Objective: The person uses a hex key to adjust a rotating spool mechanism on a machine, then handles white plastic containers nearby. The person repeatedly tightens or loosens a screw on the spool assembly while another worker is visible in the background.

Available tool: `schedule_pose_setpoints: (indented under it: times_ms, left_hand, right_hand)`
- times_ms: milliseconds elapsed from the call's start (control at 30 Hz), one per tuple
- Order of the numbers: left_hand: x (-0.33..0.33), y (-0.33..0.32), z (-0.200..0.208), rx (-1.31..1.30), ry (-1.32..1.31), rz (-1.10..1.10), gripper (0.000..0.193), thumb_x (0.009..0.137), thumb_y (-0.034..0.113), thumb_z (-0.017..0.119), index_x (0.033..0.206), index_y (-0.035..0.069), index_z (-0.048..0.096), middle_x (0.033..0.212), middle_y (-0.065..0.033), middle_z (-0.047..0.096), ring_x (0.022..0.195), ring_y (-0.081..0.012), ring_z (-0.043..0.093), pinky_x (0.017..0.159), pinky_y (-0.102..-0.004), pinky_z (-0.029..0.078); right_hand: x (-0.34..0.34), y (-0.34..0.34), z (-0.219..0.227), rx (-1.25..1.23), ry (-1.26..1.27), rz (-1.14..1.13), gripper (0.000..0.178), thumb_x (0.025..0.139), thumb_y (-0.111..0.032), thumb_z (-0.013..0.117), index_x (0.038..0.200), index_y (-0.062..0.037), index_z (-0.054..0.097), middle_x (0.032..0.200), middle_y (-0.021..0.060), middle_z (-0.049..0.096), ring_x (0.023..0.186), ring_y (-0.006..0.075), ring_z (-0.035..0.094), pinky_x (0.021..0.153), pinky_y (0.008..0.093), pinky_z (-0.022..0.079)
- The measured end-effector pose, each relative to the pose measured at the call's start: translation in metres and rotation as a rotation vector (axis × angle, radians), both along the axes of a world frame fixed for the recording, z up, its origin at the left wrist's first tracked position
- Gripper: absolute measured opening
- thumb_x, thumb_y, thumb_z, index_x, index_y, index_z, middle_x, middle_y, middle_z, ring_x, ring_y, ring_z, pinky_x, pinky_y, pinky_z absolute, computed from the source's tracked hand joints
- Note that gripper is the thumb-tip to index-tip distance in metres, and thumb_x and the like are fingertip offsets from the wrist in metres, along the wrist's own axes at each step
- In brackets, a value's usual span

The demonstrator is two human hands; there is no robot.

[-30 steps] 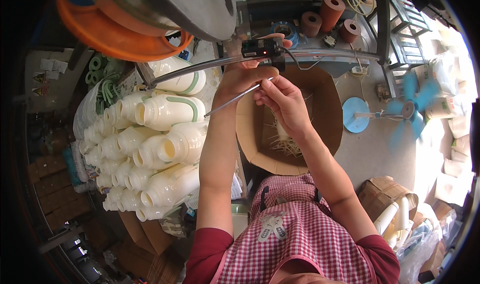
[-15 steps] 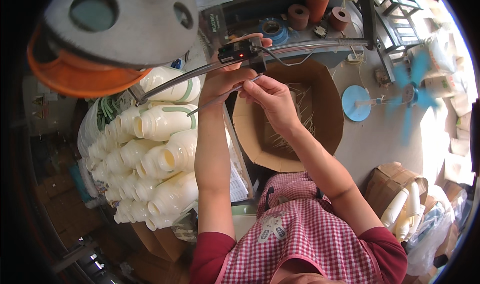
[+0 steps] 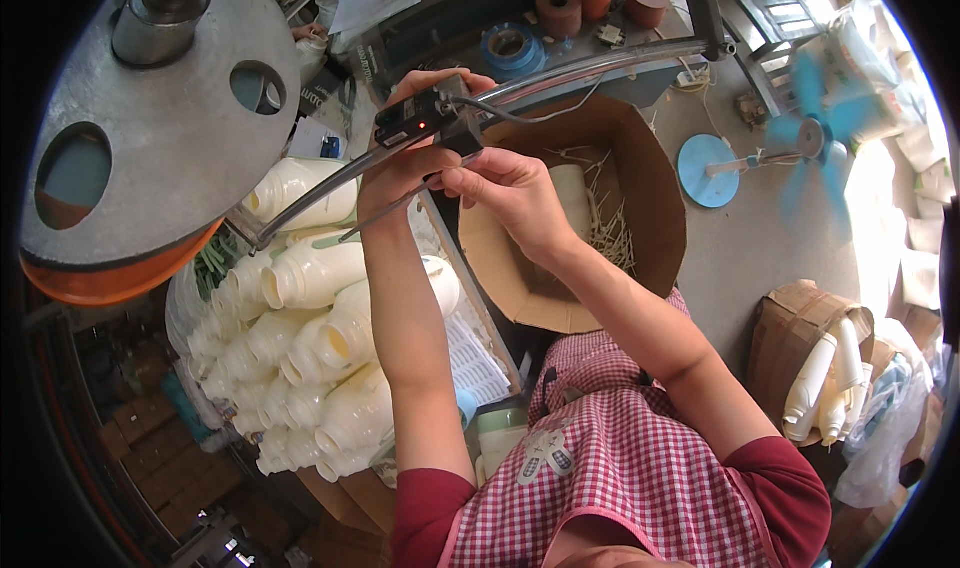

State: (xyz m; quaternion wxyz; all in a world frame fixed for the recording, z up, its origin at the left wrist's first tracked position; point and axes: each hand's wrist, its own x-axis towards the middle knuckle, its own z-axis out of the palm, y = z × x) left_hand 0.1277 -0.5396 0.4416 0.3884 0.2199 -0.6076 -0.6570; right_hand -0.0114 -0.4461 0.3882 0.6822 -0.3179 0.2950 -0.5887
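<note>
My right hand [image 3: 510, 198] is closed, with thumb and fingertips pinching a thin dark rod-like tool [image 3: 385, 213]. The tool slants down to the left across my left wrist. Beside it, my left hand [image 3: 400, 173] is bent round behind a small black box [image 3: 410, 118] with a red light. That box sits on a curved metal bar [image 3: 320, 183] and hides the left palm, so I cannot make out what the fingers hold. Below and left of my left forearm lies a pile of cream plastic bottles [image 3: 310, 318], their open necks facing left.
A cardboard carton [image 3: 545, 308] with pale strips and a cream cylinder [image 3: 570, 198] stands under my right forearm. At upper left is a big round metal plate [image 3: 200, 158] with holes. A blue fan [image 3: 810, 138] stands right. Rolls and blue tape [image 3: 512, 50] lie at the back.
The view has shifted: the metal plate sits farther left and lower, the hands and bar farther left. A cream cylinder now shows in the carton. Both hands keep nearly the same pose.
</note>
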Motion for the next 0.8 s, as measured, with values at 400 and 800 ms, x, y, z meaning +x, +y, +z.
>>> schedule_pose_setpoints:
  times_ms: [400,800]
  left_hand:
    - [0.002,0.003,-0.022,0.132,0.145,-0.004,0.088,0.079,0.045,0.086,0.147,0.003,0.049,0.147,-0.0222,0.053,0.129,-0.0262,0.057,0.098,-0.0371,0.052]
    - [0.006,0.053,-0.111,0.321,0.716,-0.035,0.075,0.095,0.053,0.065,0.152,0.01,0.045,0.159,-0.0116,0.042,0.15,-0.0339,0.034,0.129,-0.0585,0.01]
  right_hand:
    - [0.0,0.0,0.002,0.03,-0.018,0.009,0.02,0.096,-0.019,0.075,0.109,-0.0045,0.077,0.092,0.0004,0.074,0.08,0.0046,0.062,0.072,0.0223,0.051]
    - [-0.001,0.001,0.005,0.036,0.026,-0.013,0.019,0.096,-0.017,0.076,0.108,-0.0027,0.076,0.094,0.0003,0.073,0.084,0.0051,0.061,0.077,0.0231,0.05]
